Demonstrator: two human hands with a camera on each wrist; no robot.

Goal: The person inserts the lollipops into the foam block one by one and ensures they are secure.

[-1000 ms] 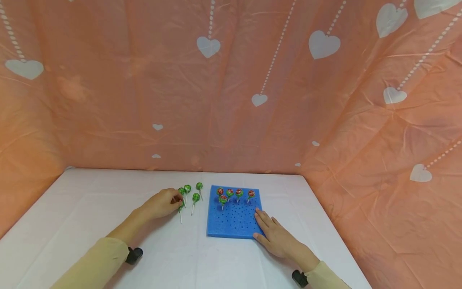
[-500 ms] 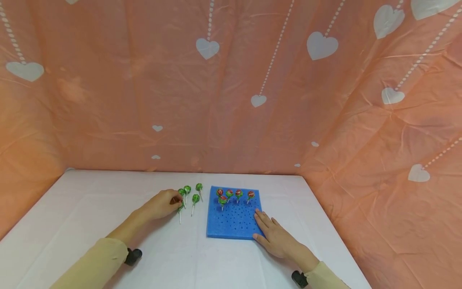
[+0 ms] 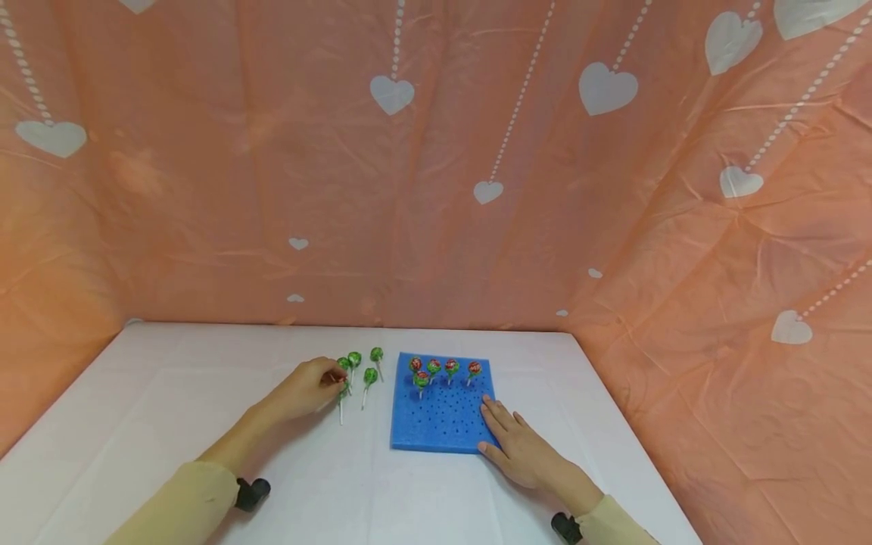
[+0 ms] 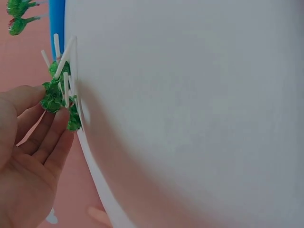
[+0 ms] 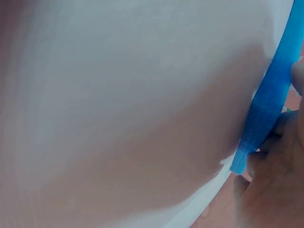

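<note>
My left hand (image 3: 309, 387) is at the left group of lollipops, thumb and fingertips pinching the green-wrapped head of one lollipop (image 4: 52, 97). Its white stick points toward the near side of the table in the head view. Close by lie several other green lollipops, among them one near the board (image 3: 370, 375) and one farther back (image 3: 377, 353). My right hand (image 3: 521, 450) rests with extended fingers on the right edge of a blue foam board (image 3: 436, 433) dotted with small holes. Several red-and-green lollipops (image 3: 452, 366) stand upright in the board's far part.
A white-covered table (image 3: 368, 499) carries everything. Orange sheeting (image 3: 436, 257) printed with white hearts rises behind it and along both sides. Dark wrist cameras sit at the left cuff (image 3: 253, 494) and the right cuff (image 3: 567, 527).
</note>
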